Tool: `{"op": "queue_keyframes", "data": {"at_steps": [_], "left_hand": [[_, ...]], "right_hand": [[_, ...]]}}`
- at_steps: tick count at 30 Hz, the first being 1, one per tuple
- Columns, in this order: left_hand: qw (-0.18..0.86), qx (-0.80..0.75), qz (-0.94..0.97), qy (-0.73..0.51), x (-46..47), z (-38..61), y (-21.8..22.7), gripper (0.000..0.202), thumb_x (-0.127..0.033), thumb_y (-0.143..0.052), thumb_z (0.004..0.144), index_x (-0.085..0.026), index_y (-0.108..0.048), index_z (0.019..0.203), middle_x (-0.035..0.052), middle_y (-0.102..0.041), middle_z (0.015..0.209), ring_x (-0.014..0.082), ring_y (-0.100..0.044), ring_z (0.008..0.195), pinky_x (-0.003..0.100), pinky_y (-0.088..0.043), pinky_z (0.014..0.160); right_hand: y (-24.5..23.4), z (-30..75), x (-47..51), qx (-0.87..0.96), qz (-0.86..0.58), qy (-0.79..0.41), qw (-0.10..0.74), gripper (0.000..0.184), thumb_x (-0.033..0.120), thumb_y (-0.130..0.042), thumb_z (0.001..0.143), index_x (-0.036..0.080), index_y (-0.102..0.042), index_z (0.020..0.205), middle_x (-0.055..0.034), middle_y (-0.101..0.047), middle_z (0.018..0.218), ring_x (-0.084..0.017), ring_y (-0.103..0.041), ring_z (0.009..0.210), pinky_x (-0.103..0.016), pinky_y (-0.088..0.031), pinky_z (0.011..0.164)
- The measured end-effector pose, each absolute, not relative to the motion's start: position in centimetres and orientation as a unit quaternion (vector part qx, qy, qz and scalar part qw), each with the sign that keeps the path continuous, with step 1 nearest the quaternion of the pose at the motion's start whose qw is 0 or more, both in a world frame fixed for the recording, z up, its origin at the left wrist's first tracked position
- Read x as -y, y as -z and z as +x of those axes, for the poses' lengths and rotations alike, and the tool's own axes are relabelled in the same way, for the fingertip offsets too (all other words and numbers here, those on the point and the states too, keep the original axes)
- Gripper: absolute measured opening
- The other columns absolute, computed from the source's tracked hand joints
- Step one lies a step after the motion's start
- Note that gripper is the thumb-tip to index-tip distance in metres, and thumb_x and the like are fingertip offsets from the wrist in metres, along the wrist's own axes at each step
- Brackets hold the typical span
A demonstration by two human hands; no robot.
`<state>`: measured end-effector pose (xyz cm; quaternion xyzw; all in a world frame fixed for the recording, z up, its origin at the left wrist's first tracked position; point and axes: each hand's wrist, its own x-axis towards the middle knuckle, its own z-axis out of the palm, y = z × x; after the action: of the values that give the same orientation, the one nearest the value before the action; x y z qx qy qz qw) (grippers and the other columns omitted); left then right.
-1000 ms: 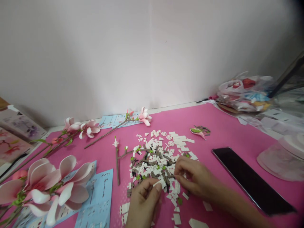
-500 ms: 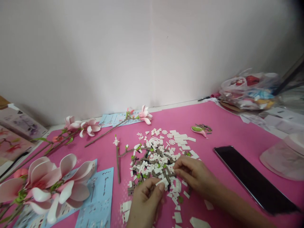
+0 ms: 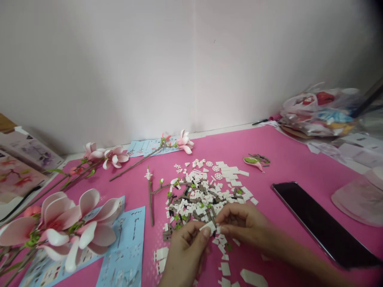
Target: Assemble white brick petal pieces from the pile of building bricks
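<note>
A heap of small white, brown and green building pieces (image 3: 203, 191) lies on the pink mat (image 3: 284, 159). My left hand (image 3: 185, 251) is at the heap's near edge, fingers pinched on a small white piece (image 3: 208, 227). My right hand (image 3: 239, 223) is just to its right, fingertips pinched together against the same white piece. A thin brown branch with a white bud (image 3: 149, 195) lies left of the heap.
Pink toy magnolia flowers (image 3: 66, 223) and stems (image 3: 113, 157) lie at left on blue instruction sheets (image 3: 125, 247). A black phone (image 3: 323, 223) lies at right. Plastic bags (image 3: 317, 109) and a pale lid (image 3: 359, 195) sit far right. Booklets (image 3: 20, 159) lean at far left.
My right hand drew back from the heap toward my left hand, and both now meet at the white piece. The view tilted down slightly.
</note>
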<state>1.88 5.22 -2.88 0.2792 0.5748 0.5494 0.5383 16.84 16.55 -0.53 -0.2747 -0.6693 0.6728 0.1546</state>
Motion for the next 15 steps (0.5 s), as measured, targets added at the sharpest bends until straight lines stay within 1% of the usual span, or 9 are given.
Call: {"op": "queue_keyframes", "data": {"at_steps": [3, 5, 9, 12, 15], "left_hand": [[0.551, -0.569, 0.268, -0.548, -5.17, 2.18, 2.81, 0.043, -0.057, -0.070, 0.072, -0.015, -0.061, 0.070, -0.0080, -0.047, 0.043, 0.0033, -0.031, 0.029, 0.017, -0.017, 0.031], [0.557, -0.568, 0.259, -0.549, -5.16, 2.35, 2.76, 0.042, -0.056, -0.072, 0.071, -0.015, -0.062, 0.072, -0.0090, -0.044, 0.042, 0.0037, -0.030, 0.031, 0.017, -0.016, 0.032], [0.543, -0.579, 0.277, -0.542, -5.20, 2.44, 2.71, 0.031, -0.043, -0.077, 0.069, -0.015, -0.064, 0.074, -0.0090, -0.042, 0.045, 0.0048, -0.030, 0.037, 0.019, -0.017, 0.038], [0.518, -0.603, 0.309, -0.522, -5.18, 2.28, 2.86, 0.024, -0.035, -0.076, 0.069, -0.014, -0.064, 0.070, -0.0082, -0.040, 0.047, 0.0061, -0.029, 0.043, 0.020, -0.017, 0.043], [0.504, -0.611, 0.318, -0.521, -5.08, 2.09, 3.20, 0.023, -0.036, -0.072, 0.073, -0.015, -0.062, 0.069, -0.0080, -0.037, 0.048, 0.0071, -0.027, 0.044, 0.021, -0.015, 0.044]], "right_hand": [[0.79, 16.73, -16.34, 0.680, -0.277, -0.660, 0.161, 0.016, 0.030, -0.069, 0.078, 0.017, -0.061, 0.080, 0.0035, -0.056, 0.064, -0.009, -0.050, 0.056, -0.020, -0.039, 0.051], [0.93, 16.71, -16.28, 0.698, -0.276, -0.640, 0.165, 0.013, 0.028, -0.068, 0.078, 0.018, -0.060, 0.079, 0.0036, -0.055, 0.064, -0.009, -0.050, 0.056, -0.020, -0.039, 0.051], [0.91, 16.61, -16.15, 0.736, -0.273, -0.595, 0.174, 0.005, 0.019, -0.064, 0.077, 0.018, -0.059, 0.076, 0.0029, -0.057, 0.066, -0.010, -0.050, 0.057, -0.021, -0.039, 0.053], [0.82, 16.53, -15.96, 0.757, -0.267, -0.567, 0.186, 0.005, 0.014, -0.062, 0.075, 0.018, -0.060, 0.075, 0.0025, -0.057, 0.067, -0.011, -0.051, 0.060, -0.021, -0.039, 0.055], [0.65, 16.53, -15.82, 0.736, -0.266, -0.596, 0.181, 0.006, 0.019, -0.065, 0.076, 0.018, -0.059, 0.076, 0.0032, -0.055, 0.066, -0.010, -0.049, 0.058, -0.021, -0.039, 0.053]]}}
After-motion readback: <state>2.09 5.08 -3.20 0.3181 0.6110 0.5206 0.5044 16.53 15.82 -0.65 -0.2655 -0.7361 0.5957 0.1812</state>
